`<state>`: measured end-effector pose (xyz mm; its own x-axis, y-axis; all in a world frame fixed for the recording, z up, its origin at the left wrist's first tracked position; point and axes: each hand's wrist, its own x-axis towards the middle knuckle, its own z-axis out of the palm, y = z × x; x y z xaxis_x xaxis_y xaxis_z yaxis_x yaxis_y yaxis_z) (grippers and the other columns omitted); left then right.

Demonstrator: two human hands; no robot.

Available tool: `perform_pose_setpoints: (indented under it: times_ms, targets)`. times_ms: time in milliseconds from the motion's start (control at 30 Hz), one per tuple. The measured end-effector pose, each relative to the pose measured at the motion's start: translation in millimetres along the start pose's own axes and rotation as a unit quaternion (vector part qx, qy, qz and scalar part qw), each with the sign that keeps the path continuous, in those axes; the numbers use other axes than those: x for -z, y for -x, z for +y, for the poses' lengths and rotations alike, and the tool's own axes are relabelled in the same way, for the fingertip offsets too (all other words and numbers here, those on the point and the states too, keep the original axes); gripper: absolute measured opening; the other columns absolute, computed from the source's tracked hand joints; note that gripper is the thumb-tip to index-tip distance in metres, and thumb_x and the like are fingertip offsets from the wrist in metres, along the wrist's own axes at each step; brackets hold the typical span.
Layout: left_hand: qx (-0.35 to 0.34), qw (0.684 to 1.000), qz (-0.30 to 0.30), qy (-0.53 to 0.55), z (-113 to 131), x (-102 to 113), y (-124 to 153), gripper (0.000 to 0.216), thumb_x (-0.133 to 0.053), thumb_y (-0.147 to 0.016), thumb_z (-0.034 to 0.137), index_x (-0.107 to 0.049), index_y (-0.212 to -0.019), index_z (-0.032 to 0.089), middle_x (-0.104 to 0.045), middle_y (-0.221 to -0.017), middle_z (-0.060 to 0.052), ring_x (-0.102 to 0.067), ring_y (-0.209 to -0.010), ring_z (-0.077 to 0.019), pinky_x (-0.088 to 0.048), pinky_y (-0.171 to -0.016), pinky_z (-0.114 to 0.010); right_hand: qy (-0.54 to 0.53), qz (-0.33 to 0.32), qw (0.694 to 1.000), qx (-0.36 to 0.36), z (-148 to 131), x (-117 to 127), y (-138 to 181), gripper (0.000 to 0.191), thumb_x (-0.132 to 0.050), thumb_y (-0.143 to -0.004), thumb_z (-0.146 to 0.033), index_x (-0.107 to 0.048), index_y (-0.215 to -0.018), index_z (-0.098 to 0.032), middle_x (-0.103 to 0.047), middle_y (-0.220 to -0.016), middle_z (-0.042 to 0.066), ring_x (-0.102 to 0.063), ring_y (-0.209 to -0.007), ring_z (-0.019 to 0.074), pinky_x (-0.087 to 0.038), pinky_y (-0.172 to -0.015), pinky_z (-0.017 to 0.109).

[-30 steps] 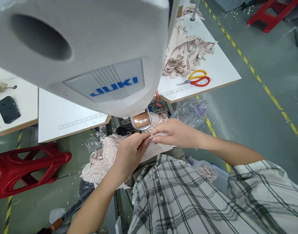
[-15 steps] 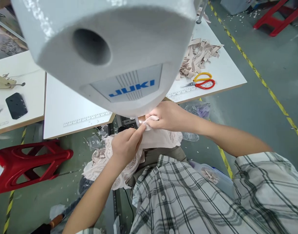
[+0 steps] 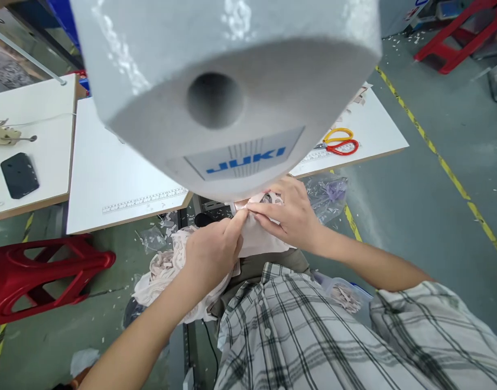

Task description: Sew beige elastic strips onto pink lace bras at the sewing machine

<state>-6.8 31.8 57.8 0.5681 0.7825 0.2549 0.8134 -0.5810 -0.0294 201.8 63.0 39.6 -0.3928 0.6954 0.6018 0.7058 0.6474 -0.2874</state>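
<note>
Pinching the upper edge of pale fabric (image 3: 261, 241) between thumb and index finger of the right hand (image 3: 292, 214), just below the sewing-machine head (image 3: 232, 119). Pressing the index fingertip of the left hand (image 3: 211, 246) to the same edge, equally near; cannot tell whether thumb closes beneath. Letting the fabric hang bodyward from the grip, long axis unclear. Can see lacy cloth (image 3: 161, 276) by the left forearm, scissors (image 3: 328, 146) near the right table's (image 3: 378, 127) front edge.
</note>
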Motion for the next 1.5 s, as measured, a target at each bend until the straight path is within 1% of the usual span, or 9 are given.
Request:
perform_pose_setpoints:
  times_ms: [67, 167, 333, 433, 533, 867, 1067, 1300, 1500]
  targets:
    - [-0.047, 0.999, -0.015, 0.001, -12, -1, -2, 0.041, -0.038, -0.093, 0.011, -0.063, -0.123, 0.02, -0.055, -0.054, 0.003, -0.049, -0.045, -0.0134, -0.017, -0.044, -0.028, -0.009, 0.019, 1.0, -0.011, -2, -5, 8, 0.019, -0.058, -0.092, -0.023, -0.074, -0.1, -0.029, -0.062, -0.092, 0.004, -0.056, -0.095, 0.0191, -0.043, -0.09, 0.036]
    - [-0.114, 0.993, -0.019, 0.009, -28, -6, -7, 0.044, -0.039, -0.09, 0.008, -0.063, -0.124, 0.023, -0.051, -0.052, 0.004, -0.046, -0.045, -0.0131, -0.017, -0.045, -0.027, -0.08, -0.02, 0.995, -0.063, -4, -11, 17, 0.021, -0.053, -0.096, -0.024, -0.071, -0.107, -0.026, -0.062, -0.085, 0.002, -0.057, -0.078, 0.0137, -0.045, -0.07, 0.027]
    - [-0.072, 0.997, -0.009, 0.015, -17, -7, -11, 0.04, -0.037, -0.09, 0.013, -0.06, -0.122, 0.02, -0.056, -0.053, 0.003, -0.051, -0.046, -0.0134, -0.016, -0.043, -0.027, -0.256, 0.002, 0.948, -0.189, -7, -22, 35, 0.044, -0.057, -0.095, -0.032, -0.044, -0.135, -0.022, -0.062, -0.107, 0.006, -0.051, -0.056, 0.0071, -0.046, -0.052, 0.023]
    - [-0.021, 1.0, -0.013, 0.001, 1, -4, -10, 0.035, -0.039, -0.093, 0.015, -0.058, -0.122, 0.018, -0.058, -0.054, 0.003, -0.055, -0.047, -0.0128, -0.019, -0.043, -0.028, -0.23, -0.002, 0.959, -0.168, -4, -19, 31, 0.039, -0.054, -0.093, -0.023, -0.05, -0.132, -0.022, -0.057, -0.129, 0.012, -0.064, -0.087, 0.0157, -0.056, -0.072, 0.031]
    - [0.001, 0.999, 0.022, -0.024, 16, -2, -12, 0.032, -0.04, -0.095, 0.015, -0.057, -0.122, 0.013, -0.058, -0.054, 0.003, -0.055, -0.045, -0.0124, -0.023, -0.044, -0.029, -0.219, -0.051, 0.963, -0.147, 3, -10, 15, 0.037, -0.05, -0.091, -0.019, -0.059, -0.127, -0.023, -0.058, -0.13, 0.011, -0.058, -0.118, 0.0232, -0.055, -0.092, 0.038]
    - [0.062, 0.994, 0.049, -0.075, 32, 1, -28, 0.023, -0.044, -0.093, 0.013, -0.064, -0.103, 0.011, -0.049, -0.047, 0.004, -0.049, -0.04, -0.0125, -0.022, -0.041, -0.028, -0.273, -0.147, 0.937, -0.163, 32, -2, -31, 0.023, -0.054, -0.081, -0.015, -0.072, -0.095, -0.018, -0.064, -0.096, 0.004, -0.062, -0.094, 0.0192, -0.052, -0.083, 0.029]
    - [0.07, 0.993, 0.06, -0.074, 32, 3, -31, 0.02, -0.049, -0.089, 0.012, -0.065, -0.101, 0.011, -0.047, -0.045, 0.004, -0.046, -0.037, -0.0128, -0.022, -0.04, -0.028, -0.317, -0.168, 0.921, -0.15, 40, -4, -41, 0.026, -0.051, -0.079, -0.02, -0.073, -0.093, -0.016, -0.066, -0.098, 0.004, -0.061, -0.094, 0.0173, -0.051, -0.084, 0.029]
    - [0.073, 0.994, 0.066, -0.055, 35, 1, -32, 0.018, -0.047, -0.091, 0.011, -0.064, -0.096, 0.014, -0.05, -0.045, 0.003, -0.05, -0.039, -0.0132, -0.023, -0.04, -0.028, -0.325, -0.165, 0.919, -0.151, 44, -6, -39, 0.029, -0.053, -0.08, -0.023, -0.075, -0.099, -0.021, -0.067, -0.121, 0.004, -0.062, -0.107, 0.0201, -0.053, -0.088, 0.033]
    - [0.092, 0.993, 0.05, -0.05, 37, 0, -31, 0.021, -0.044, -0.092, 0.012, -0.064, -0.098, 0.015, -0.05, -0.046, 0.003, -0.052, -0.04, -0.0129, -0.021, -0.04, -0.028, -0.318, -0.168, 0.921, -0.149, 44, -3, -40, 0.028, -0.052, -0.08, -0.023, -0.074, -0.096, -0.019, -0.069, -0.103, 0.004, -0.063, -0.099, 0.0205, -0.054, -0.083, 0.032]
